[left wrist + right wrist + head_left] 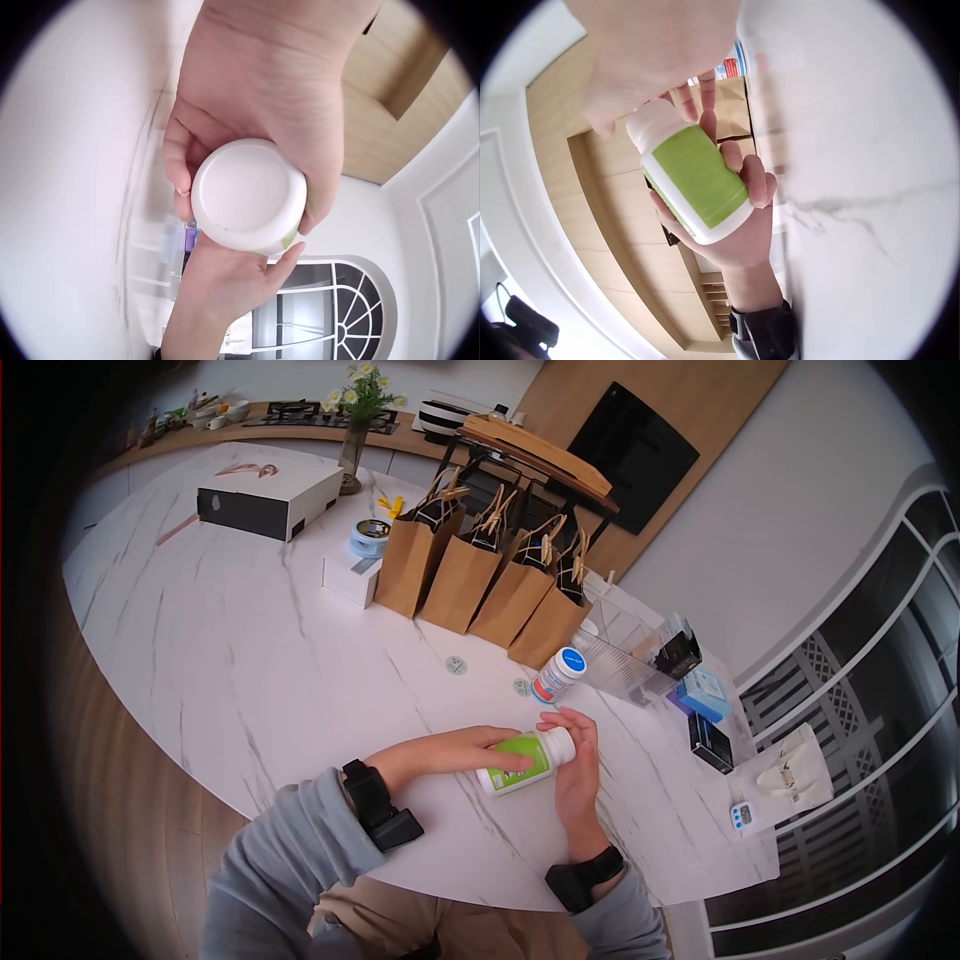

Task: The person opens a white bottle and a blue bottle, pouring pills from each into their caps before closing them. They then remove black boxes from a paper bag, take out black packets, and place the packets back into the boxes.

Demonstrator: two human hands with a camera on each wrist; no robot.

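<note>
My left hand (pixel 470 748) grips a white bottle (pixel 497 780) with a green label, its thumb lying along the label. In the head view the bottle is tilted, its white cap (pixel 559 744) toward the right. The left wrist view looks at the bottle's round white base (pixel 246 187). Beside the cap is my right hand (pixel 577 775), palm toward it, with loosely extended fingers reaching past it. In the right wrist view its thumb (pixel 601 120) stands apart from the cap. A second white bottle (pixel 556 678) with a blue lid stands just beyond the hands.
Brown paper bags (pixel 450 582) stand in a row across the marble-patterned table (pixel 300 660). Two round green stickers (pixel 456 665) lie before them. To the right are a clear organizer (pixel 625 660), small boxes (pixel 711 742) and a timer (pixel 741 816). A white-and-black box (pixel 270 500) sits at the far left.
</note>
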